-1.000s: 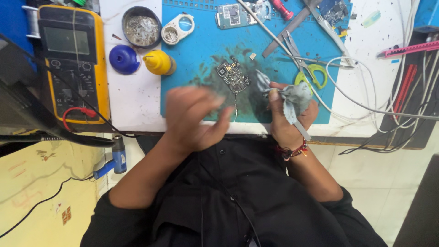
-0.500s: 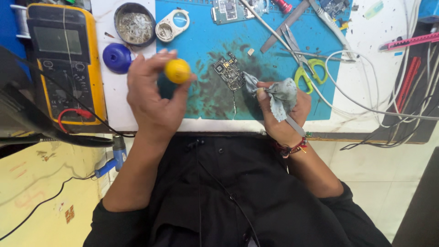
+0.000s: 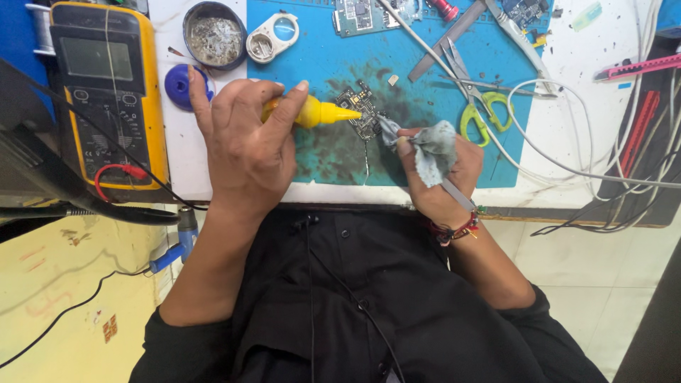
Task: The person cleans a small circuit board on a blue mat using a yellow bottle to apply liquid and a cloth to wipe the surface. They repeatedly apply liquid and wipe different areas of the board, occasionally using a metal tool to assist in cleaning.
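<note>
At centre frame, your left hand (image 3: 245, 145) has brought the yellow squeeze bottle (image 3: 308, 112), raised a moment ago, down until its nozzle meets the small circuit board (image 3: 362, 110) on the blue mat (image 3: 319, 67); your right hand (image 3: 440, 170), closed around a grey cloth (image 3: 429, 149), now dabs the board's edge.

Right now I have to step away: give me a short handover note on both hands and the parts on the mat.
Left hand: grips a yellow squeeze bottle held sideways, nozzle tip at the small circuit board.
Right hand: holds a grey cloth and a thin metal tool, the cloth's tip touching the board's right edge.
Board lies on the blue mat, on a dark stained patch.
Done: bottle brought to the board, its blue cap lying off beside the multimeter.
Left: whether liquid has come out cannot be seen; bottle not recapped.
</note>
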